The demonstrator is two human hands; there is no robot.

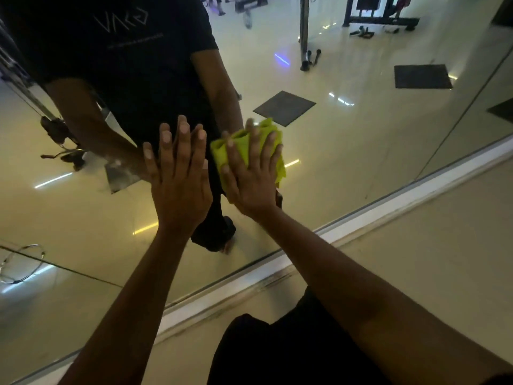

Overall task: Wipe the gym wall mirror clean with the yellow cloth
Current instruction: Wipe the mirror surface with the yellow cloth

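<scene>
The right hand [254, 173] lies flat with fingers spread, pressing the bunched yellow cloth [244, 147] against the mirror [361, 112]; the cloth sits under the palm and fingers and pokes out above and to both sides of them. Just to its left, the left hand [179, 176] rests bare on the glass, fingers straight and together, holding nothing.

The likeliest slip is that bare left palm: it may leave prints or smears on glass that is meant to end up clean, so that patch would need another pass. The cloth is crumpled rather than folded flat, so it could roll under the fingers or streak instead of wiping evenly. Leaning weight on the glass with both arms is a further risk if either hand slides.

In the reflection, the dark shirt [125, 51] carries pale lettering, mirrored and too faint to read with confidence.
</scene>
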